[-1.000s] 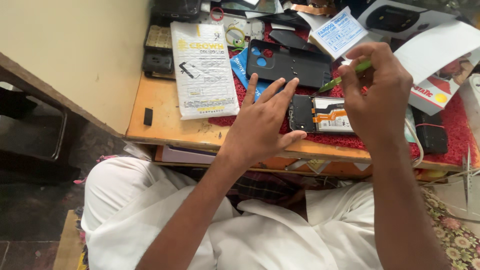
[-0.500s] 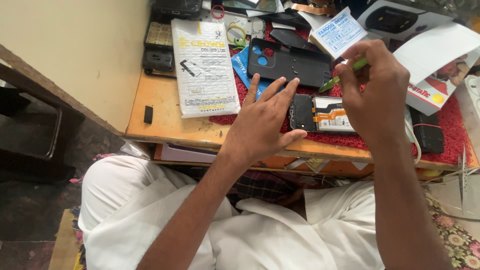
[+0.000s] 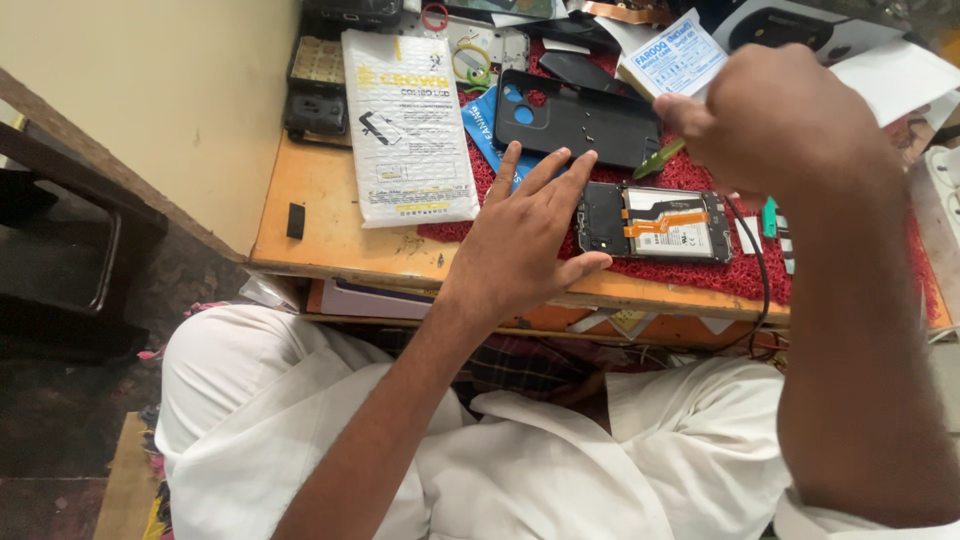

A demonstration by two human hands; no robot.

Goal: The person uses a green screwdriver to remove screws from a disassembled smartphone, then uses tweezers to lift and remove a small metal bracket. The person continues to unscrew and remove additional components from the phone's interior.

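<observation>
Head view: left hand [image 3: 525, 240] lies flat, fingers spread, pinning the opened phone [image 3: 655, 222] on the red mat [image 3: 700, 275] at the table's near edge. Right hand [image 3: 785, 125], closed around a green tool [image 3: 658, 160], hovers just beyond it.

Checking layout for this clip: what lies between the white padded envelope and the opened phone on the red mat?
In the head view, the left hand lies between the white padded envelope and the opened phone, fingers spread, fingertips touching the phone's left end.

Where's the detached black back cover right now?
In the head view, the black back cover lies on the red mat, just beyond the opened phone and right of the white padded packet.
</observation>
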